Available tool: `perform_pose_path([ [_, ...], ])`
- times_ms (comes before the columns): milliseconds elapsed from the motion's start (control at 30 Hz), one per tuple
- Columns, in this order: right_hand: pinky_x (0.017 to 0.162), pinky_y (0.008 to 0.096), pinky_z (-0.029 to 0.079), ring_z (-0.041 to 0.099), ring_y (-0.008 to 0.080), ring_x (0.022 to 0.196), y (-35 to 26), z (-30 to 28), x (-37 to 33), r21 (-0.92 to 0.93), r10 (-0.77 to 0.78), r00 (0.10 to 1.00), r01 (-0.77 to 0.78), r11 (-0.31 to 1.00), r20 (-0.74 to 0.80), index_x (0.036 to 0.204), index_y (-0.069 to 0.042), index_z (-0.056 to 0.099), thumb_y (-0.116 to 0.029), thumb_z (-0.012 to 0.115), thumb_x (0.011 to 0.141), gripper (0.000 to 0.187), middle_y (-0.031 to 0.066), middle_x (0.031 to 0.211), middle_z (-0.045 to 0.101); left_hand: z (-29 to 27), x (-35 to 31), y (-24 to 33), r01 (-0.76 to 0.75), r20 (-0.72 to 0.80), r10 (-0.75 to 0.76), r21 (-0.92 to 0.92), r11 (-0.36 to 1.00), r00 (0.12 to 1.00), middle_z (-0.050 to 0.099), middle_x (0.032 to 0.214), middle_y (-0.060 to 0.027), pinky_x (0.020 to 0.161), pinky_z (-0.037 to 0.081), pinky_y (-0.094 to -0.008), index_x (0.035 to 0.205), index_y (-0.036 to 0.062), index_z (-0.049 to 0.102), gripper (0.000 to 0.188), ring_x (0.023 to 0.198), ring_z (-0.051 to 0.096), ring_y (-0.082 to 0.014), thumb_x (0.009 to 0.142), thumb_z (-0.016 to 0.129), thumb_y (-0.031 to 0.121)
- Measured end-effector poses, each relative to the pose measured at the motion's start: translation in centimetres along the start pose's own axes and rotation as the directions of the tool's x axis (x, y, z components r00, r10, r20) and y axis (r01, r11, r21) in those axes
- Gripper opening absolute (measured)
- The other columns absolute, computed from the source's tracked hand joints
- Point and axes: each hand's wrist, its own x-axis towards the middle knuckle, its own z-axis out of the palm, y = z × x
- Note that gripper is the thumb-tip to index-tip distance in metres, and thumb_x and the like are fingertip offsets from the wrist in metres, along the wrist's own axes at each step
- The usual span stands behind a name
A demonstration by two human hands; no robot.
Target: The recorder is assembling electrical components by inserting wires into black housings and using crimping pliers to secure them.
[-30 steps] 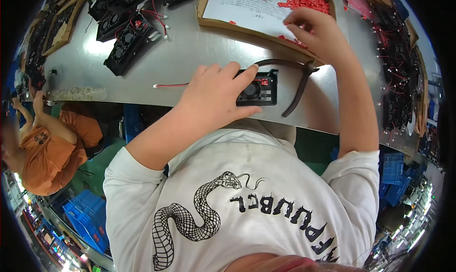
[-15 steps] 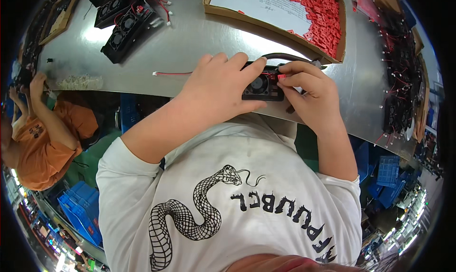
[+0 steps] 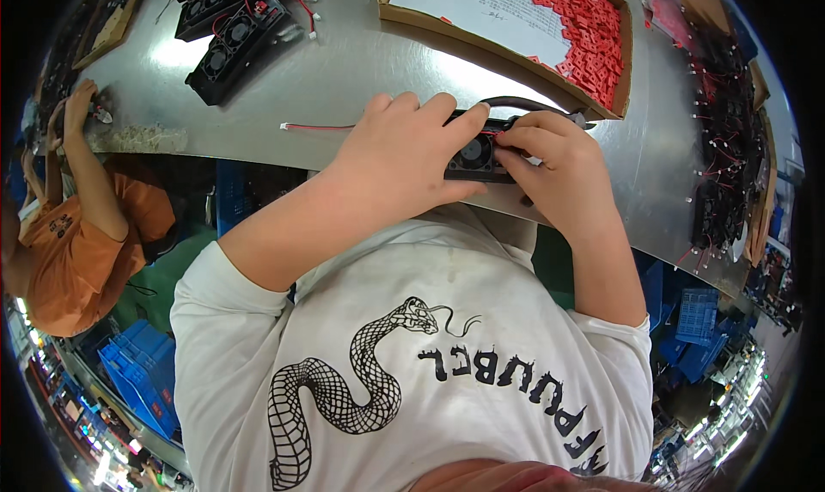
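Note:
A black fan unit (image 3: pixel 473 155) with a round fan lies at the table's near edge, partly covered by my hands. My left hand (image 3: pixel 400 148) is closed over its left part, thumb at the near side and fingers at the far side. A thin red and black wire with a white plug (image 3: pixel 292 127) comes out to the left from under this hand. My right hand (image 3: pixel 559 155) pinches at the unit's right part, fingertips against it. The small red plastic piece in that pinch is now almost hidden by the fingers. A thick black cable (image 3: pixel 524 103) curves behind the unit.
A cardboard tray (image 3: pixel 464 33) with a paper sheet and many red pieces (image 3: pixel 593 45) stands beyond my hands. More fan units (image 3: pixel 232 45) lie at the far left, others (image 3: pixel 713 174) at the right edge. A co-worker's hand (image 3: pixel 79 105) is at the left.
My right fingertips have moved slightly left onto the fan unit, and the red piece between them has become mostly covered. My left hand keeps its hold. The co-worker's hand has moved farther up the table.

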Motion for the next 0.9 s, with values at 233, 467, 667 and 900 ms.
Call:
perform_pose_path([
  [233, 0.076, 0.0392, 0.057, 0.069, 0.0301, 0.088, 0.0, 0.3, -0.3, -0.123, -0.103, 0.994, 0.098, 0.988, -0.033, 0.096, -0.004, 0.077, -0.002, 0.078, 0.076, 0.019, 0.011, 0.093, 0.072, 0.0, 0.0, 0.1, -0.012, -0.007, 0.012, 0.029, 1.0, 1.0, 0.062, 0.109, -0.0072, 0.087, 0.045, -0.0427, 0.14, 0.0144, 0.057, 0.074, 0.095, 0.063, -0.029, 0.079, 0.08, 0.05],
  [467, 0.077, 0.0389, 0.057, 0.069, 0.0288, 0.089, -0.2, 0.1, 0.0, -0.129, -0.115, 0.993, 0.108, 0.986, -0.042, 0.094, -0.002, 0.076, -0.001, 0.078, 0.077, 0.018, 0.01, 0.096, 0.072, 0.0, 0.0, 0.0, 0.004, 0.006, -0.004, 0.018, 1.0, 1.0, 0.062, 0.112, -0.0078, 0.089, 0.044, -0.0426, 0.14, 0.0143, 0.057, 0.075, 0.097, 0.063, -0.0292, 0.078, 0.08, 0.05],
  [667, 0.082, 0.0395, 0.055, 0.065, 0.0288, 0.092, 1.0, 0.3, -0.1, -0.138, -0.278, 0.958, 0.267, 0.954, -0.07, 0.09, -0.004, 0.071, -0.004, 0.073, 0.079, 0.011, 0.0066, 0.098, 0.069, 0.2, 0.1, 0.0, -0.041, -0.067, 0.043, 0.031, 0.999, 0.997, 0.062, 0.101, -0.0071, 0.083, 0.047, -0.042, 0.137, 0.0131, 0.059, 0.072, 0.092, 0.064, -0.0281, 0.079, 0.08, 0.051],
  [900, 0.077, 0.0387, 0.057, 0.069, 0.0284, 0.088, 2.0, 0.2, 0.1, -0.014, -0.301, 0.949, 0.301, 0.954, -0.091, 0.09, -0.002, 0.072, 0.002, 0.079, 0.073, 0.018, 0.0086, 0.096, 0.073, 0.4, -0.1, 0.0, -0.046, -0.064, 0.048, 0.035, 0.998, 0.997, 0.062, 0.1, -0.0061, 0.083, 0.047, -0.0419, 0.137, 0.0129, 0.059, 0.073, 0.091, 0.064, -0.0278, 0.078, 0.08, 0.052],
])
